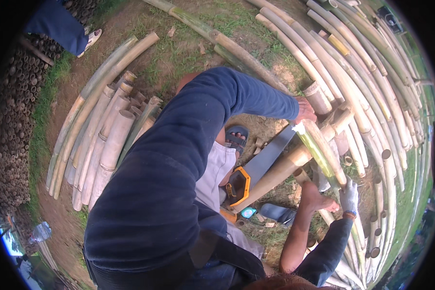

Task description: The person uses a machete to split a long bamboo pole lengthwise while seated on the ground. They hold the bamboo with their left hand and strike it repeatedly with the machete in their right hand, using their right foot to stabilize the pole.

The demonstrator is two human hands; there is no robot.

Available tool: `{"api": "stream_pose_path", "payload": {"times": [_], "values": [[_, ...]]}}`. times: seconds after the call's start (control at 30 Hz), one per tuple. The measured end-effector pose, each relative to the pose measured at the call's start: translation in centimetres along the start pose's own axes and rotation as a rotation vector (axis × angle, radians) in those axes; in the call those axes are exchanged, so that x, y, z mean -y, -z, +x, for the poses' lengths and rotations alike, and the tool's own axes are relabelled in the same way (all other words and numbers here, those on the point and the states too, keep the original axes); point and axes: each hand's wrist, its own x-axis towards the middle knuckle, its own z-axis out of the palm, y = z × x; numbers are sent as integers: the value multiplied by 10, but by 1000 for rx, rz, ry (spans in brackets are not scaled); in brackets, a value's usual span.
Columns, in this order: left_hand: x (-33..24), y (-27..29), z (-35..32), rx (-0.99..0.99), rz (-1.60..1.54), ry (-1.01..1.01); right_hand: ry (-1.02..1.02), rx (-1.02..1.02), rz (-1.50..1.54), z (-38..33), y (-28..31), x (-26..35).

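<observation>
My left arm in a dark blue sleeve reaches up and right; my bare left hand (305, 110) rests on the top of a tan bamboo pole (280, 171) beside a short bamboo stub (318, 96). Its finger grip is hidden. My right hand (349, 195), in a grey glove, grips a green-skinned bamboo piece (319, 145) with a fresh pale cut end. A hand saw lies between the two, with an orange and black handle (239, 186) by my knee. Its blade (268, 154) runs along the tan pole, and neither hand holds it. My bare foot (319, 198) presses on bamboo.
Cut bamboo lengths (108, 140) lie piled on the left, and long poles (353, 72) fan across the right. Stacked bamboo ends (9, 125) line the far left. Another person's sandalled foot (92, 37) is at top left. A blue slipper (278, 212) and a plastic bottle (41, 232) lie on the ground.
</observation>
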Motion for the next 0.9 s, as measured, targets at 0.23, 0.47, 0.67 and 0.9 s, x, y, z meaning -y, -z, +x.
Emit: {"api": "stream_pose_path", "payload": {"times": [0.23,0.47,0.67,0.9], "values": [[11,-24,5,-110,204,-10,-11,52,18,13,-9,4],[40,-23,-10,-39,119,9,40,51,20,26,-6,27],[35,-13,-13,28,-36,129,84,-59,14,22,-18,12],[2,-19,31,118,42,-16,-54,-454,-81,-9,-35,19]]}}
